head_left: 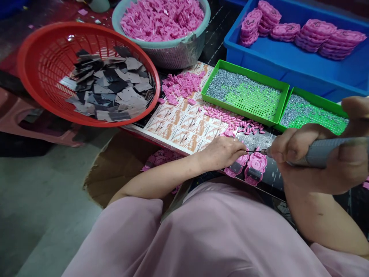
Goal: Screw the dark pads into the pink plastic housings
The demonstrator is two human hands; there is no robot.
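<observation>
A grey electric screwdriver (323,152) lies nearly level in my right hand (300,157), whose fingers wrap round its body. Its thin bit points left and reaches the fingertips of my left hand (221,154). Those fingers are pinched together; whatever they hold at the bit's tip is too small to make out. Just below the bit, a pink plastic housing (256,168) with a grey plate set in it lies at the table's front edge. Left of it is a second pink housing (235,168), partly hidden by my left hand. Small pink pieces (230,120) lie scattered behind my hands.
Green trays (245,115) of small screws stand behind the work area, before a blue bin (288,73) with stacked pink housings. A red basket (86,119) of grey and black plates is at the left. A pale green basket (173,50) behind is heaped with pink parts.
</observation>
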